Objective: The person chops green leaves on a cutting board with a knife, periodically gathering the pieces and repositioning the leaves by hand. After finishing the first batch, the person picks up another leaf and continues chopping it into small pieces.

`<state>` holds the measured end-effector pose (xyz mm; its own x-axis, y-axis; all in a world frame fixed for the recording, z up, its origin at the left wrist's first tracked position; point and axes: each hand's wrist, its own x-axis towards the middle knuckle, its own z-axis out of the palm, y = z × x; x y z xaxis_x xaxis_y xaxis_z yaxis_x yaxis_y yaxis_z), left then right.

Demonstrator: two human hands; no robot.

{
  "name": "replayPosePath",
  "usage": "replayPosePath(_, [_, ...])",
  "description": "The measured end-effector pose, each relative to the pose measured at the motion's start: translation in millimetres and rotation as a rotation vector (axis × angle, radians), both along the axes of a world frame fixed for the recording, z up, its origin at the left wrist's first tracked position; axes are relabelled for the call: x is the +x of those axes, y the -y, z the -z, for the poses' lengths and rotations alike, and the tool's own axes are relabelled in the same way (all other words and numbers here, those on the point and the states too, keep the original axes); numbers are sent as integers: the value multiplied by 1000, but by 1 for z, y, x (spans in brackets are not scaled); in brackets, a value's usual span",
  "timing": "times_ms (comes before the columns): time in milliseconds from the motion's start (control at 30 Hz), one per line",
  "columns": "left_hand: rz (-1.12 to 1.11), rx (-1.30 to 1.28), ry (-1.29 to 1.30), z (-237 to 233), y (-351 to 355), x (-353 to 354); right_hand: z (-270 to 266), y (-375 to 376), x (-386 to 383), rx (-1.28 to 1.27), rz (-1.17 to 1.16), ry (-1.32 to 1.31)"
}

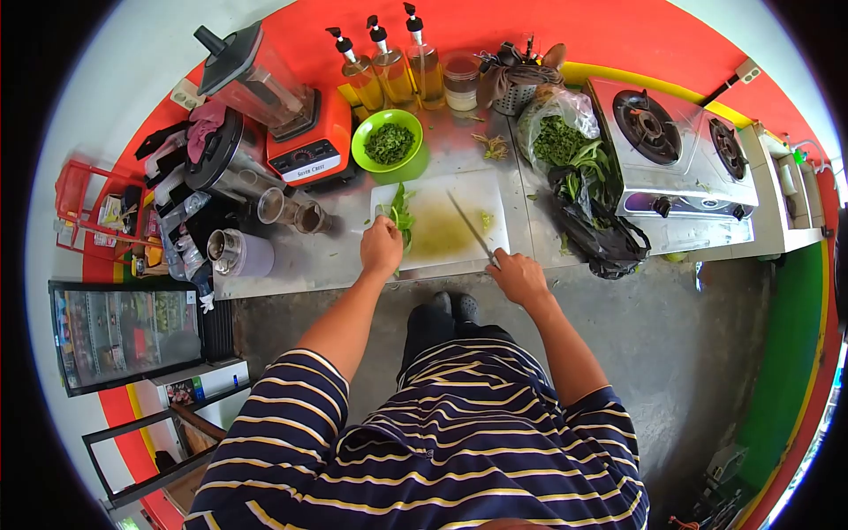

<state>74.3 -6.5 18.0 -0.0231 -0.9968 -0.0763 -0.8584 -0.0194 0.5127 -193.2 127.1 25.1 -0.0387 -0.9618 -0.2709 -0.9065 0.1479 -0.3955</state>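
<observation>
My left hand is closed on a bunch of leafy greens over the left part of a white cutting board. The board has a green-yellow stain in its middle. My right hand grips a knife by its handle near the board's lower right edge, with the blade pointing up and left across the board. A few small green bits lie right of the blade. Behind the board stands a green bowl of chopped greens.
An orange blender and cups stand left. Oil bottles, a jar and a utensil holder line the back. Right are bags of greens, a black bag and a gas stove.
</observation>
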Motion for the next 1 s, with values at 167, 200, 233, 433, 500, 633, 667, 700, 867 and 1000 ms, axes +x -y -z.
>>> replayPosePath(167, [18, 1, -125, 5, -1, -3, 8, -2, 4, -7, -30, -15])
replayPosePath(200, [6, -39, -163, 6, -1, -5, 7, -1, 4, -11, -33, -11])
replayPosePath(233, [-4, -77, -201, 6, -2, -7, 7, -1, 2, -19, 20, -7])
replayPosePath(433, [158, -51, -280, 2, -19, -34, 3, -12, 1, -69, 76, 95])
replayPosePath(500, [276, -7, -295, 3, -27, -43, -2, -15, 0, -73, 65, 108])
replayPosePath(633, [395, 12, -177, 11, -34, -51, -9, -4, 1, -66, 34, 123])
replayPosePath(667, [461, -13, -110, 12, -34, -51, -10, -2, 2, -65, 35, 124])
replayPosePath(700, [526, -37, -43, 9, -34, -51, -10, -1, 5, -63, 35, 124])
replayPosePath(867, [571, -118, -2, -7, -30, -58, -11, 7, 19, -44, 93, 46])
replayPosePath(1000, [667, -134, -112, -1, -20, -65, -10, 13, 27, -46, 92, 25])
